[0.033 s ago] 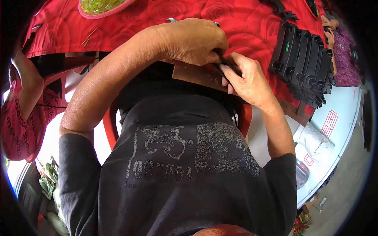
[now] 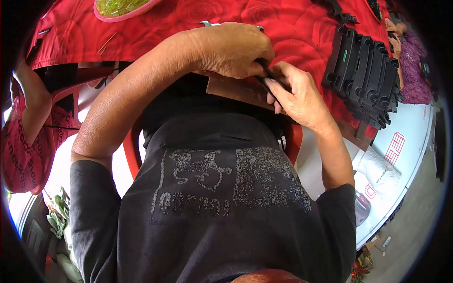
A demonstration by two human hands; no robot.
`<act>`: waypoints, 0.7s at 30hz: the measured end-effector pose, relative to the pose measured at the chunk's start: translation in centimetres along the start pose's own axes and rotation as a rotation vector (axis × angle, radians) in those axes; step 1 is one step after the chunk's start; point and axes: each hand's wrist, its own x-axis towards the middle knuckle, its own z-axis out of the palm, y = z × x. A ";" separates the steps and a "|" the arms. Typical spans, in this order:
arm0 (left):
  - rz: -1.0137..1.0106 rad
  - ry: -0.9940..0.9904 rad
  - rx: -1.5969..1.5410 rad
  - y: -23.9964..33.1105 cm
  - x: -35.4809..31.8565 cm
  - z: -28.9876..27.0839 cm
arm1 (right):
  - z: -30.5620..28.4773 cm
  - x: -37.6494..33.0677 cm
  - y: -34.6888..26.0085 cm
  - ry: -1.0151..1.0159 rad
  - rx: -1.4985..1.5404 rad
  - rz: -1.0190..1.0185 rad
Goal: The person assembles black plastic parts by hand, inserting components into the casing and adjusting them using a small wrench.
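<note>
A narrow black plastic piece [image 2: 273, 79] slants between my hands at the near edge of the table. My left hand [image 2: 240, 49] is closed on its upper end, knuckles up, with the fingertips mostly hidden underneath. On the lower end, my right hand [image 2: 297, 94] pinches the piece between thumb and fingers. The ends of the piece are covered by my hands. Just beyond my left hand, the silvery jaw of a spanner [image 2: 205, 23] shows on the red cloth, the rest of it blocked from sight. A brown wooden board [image 2: 233, 91] lies below my hands.
To the right, a stack of black ribbed plastic parts [image 2: 361, 70] rests on the red tablecloth [image 2: 302, 23]. A pink-rimmed basket [image 2: 120, 19] of yellow-green pieces sits at the far left, near thin sticks [image 2: 107, 44]. Another person [image 2: 415, 70] works at far right; someone's leg [image 2: 34, 99] shows at left.
My right hand has shifted very slightly away from me. Both hands keep their hold on the black plastic piece.
</note>
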 end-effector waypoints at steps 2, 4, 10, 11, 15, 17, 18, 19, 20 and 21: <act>-0.035 -0.067 -0.026 0.2 0.1 0.1 | -0.3 -0.4 0.1 -0.010 -0.018 -0.058; 0.014 -0.037 -0.057 0.4 0.1 0.3 | -0.7 -0.8 0.0 -0.050 -0.086 -0.053; -0.002 0.045 -0.051 0.9 -0.3 0.7 | -1.9 -1.9 -0.4 -0.091 -0.097 -0.086; 0.000 0.046 -0.054 0.9 -0.3 0.8 | -2.0 -2.1 -0.6 -0.102 -0.098 -0.075; 0.016 0.039 -0.140 0.9 -0.5 0.9 | -2.7 -2.2 -0.4 -0.152 -0.102 -0.098; 0.031 0.040 -0.169 1.0 -0.5 0.9 | -2.9 -2.2 -0.3 -0.206 -0.084 -0.104; 0.028 0.039 -0.184 1.2 -0.6 0.8 | -3.0 -2.3 -0.5 -0.208 -0.085 -0.103; 0.026 0.039 -0.198 1.2 -0.7 0.8 | -3.0 -2.3 -0.9 -0.207 -0.098 -0.100; 0.024 0.040 -0.200 1.1 -0.7 1.0 | -3.1 -2.4 -1.1 -0.207 -0.111 -0.097; 0.034 0.049 -0.210 1.0 -0.7 1.2 | -3.1 -2.4 -1.1 -0.205 -0.112 -0.095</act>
